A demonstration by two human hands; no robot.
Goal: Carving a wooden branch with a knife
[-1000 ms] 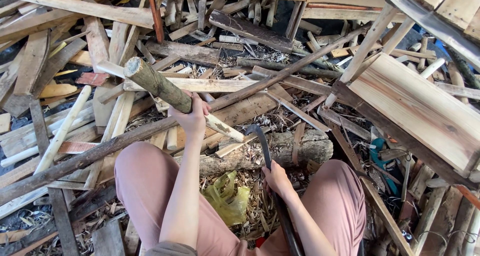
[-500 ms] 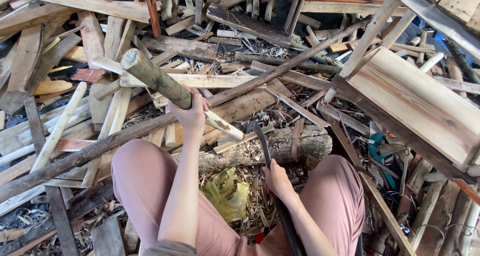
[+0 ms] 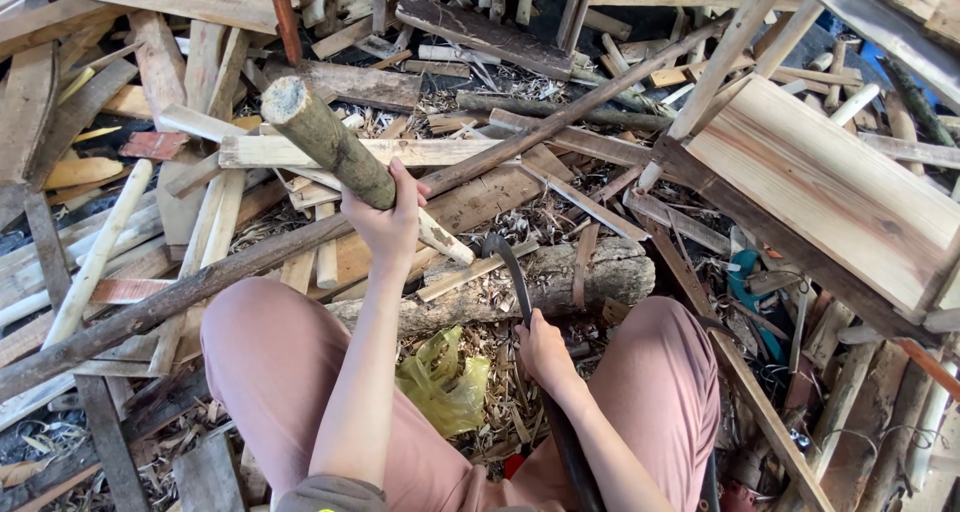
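The stake (image 3: 345,160) is tipping up steeper now, left hand (image 3: 388,222) gripping it over the log (image 3: 520,287), right hand (image 3: 540,352) clutching the hooked blade (image 3: 510,272), so probably lining up another careful chop.

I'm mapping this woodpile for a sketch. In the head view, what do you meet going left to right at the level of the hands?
Green-barked stick → left hand → curved blade → right hand → log → slatted wooden panel.
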